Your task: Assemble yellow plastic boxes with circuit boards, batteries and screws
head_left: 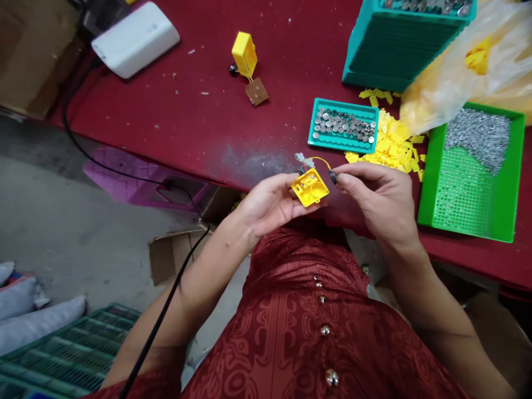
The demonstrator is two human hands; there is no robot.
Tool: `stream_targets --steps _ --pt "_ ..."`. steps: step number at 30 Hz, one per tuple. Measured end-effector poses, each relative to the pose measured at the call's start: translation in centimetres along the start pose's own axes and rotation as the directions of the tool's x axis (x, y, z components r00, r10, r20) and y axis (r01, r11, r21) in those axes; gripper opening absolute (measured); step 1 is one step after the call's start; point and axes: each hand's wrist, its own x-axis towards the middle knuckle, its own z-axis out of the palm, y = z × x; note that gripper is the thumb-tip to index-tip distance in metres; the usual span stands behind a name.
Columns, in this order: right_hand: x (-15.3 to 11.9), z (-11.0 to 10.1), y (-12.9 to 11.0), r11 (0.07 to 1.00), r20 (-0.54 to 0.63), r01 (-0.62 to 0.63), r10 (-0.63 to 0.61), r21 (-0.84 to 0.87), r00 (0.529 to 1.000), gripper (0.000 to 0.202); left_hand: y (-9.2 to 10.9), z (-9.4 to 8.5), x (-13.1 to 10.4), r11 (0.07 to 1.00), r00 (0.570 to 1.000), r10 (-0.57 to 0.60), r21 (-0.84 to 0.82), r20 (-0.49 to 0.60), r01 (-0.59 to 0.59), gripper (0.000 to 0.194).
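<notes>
My left hand (272, 202) holds a small yellow plastic case (311, 188), its hollow inside facing up, near the table's front edge. Thin wires and a pale, unclear piece (305, 159) stick out at the case's far side. Between the thumb and fingers of my right hand (380, 202) is a small dark round part (332, 177), joined to the case side by a yellow wire (321, 159). Just beyond my hands lies a teal tray (312, 124) of silvery button cells (343, 126). Loose yellow plastic pieces (393, 143) are heaped beside it.
A green basket (517, 172) with small metal parts (477, 136) stands at the right, near stacked teal trays (382, 50) and a plastic bag (449, 83). Farther back are another yellow case (244, 52) wired to a brown board (256, 91), and a white power bank (137, 39) with a black cable (103, 163).
</notes>
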Motion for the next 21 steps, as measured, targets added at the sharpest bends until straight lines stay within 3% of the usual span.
stream_targets --steps 3,6,8,12,17,21 --pt "-0.8 -0.3 -0.4 0.945 0.052 0.231 -0.225 -0.231 0.973 0.01 -0.5 0.0 0.0 0.998 0.993 -0.063 -0.015 0.103 0.064 0.031" --pt "-1.4 -0.6 -0.2 0.773 0.168 0.449 -0.42 -0.448 0.892 0.011 -0.9 0.1 0.0 0.996 0.99 -0.067 0.059 0.125 0.06 0.032" --pt "-1.7 -0.8 0.1 0.659 0.236 0.53 -0.486 -0.533 0.841 0.011 -1.0 0.4 -0.1 0.992 0.993 -0.05 0.121 0.108 0.037 0.031" --pt "-2.3 -1.1 0.6 0.557 0.321 0.569 -0.482 -0.605 0.815 0.01 -1.2 1.2 -0.5 0.978 0.999 0.019 0.207 0.042 -0.027 0.024" --pt "-3.2 -0.9 0.5 0.567 0.336 0.494 -0.365 -0.659 0.868 0.02 -1.9 1.8 -0.8 0.96 0.995 0.097 0.267 -0.033 -0.085 0.015" --pt "-3.4 -0.7 0.2 0.577 0.336 0.453 -0.305 -0.68 0.891 0.022 -2.5 2.1 -1.0 0.919 0.98 0.198 0.353 -0.024 -0.177 0.02"
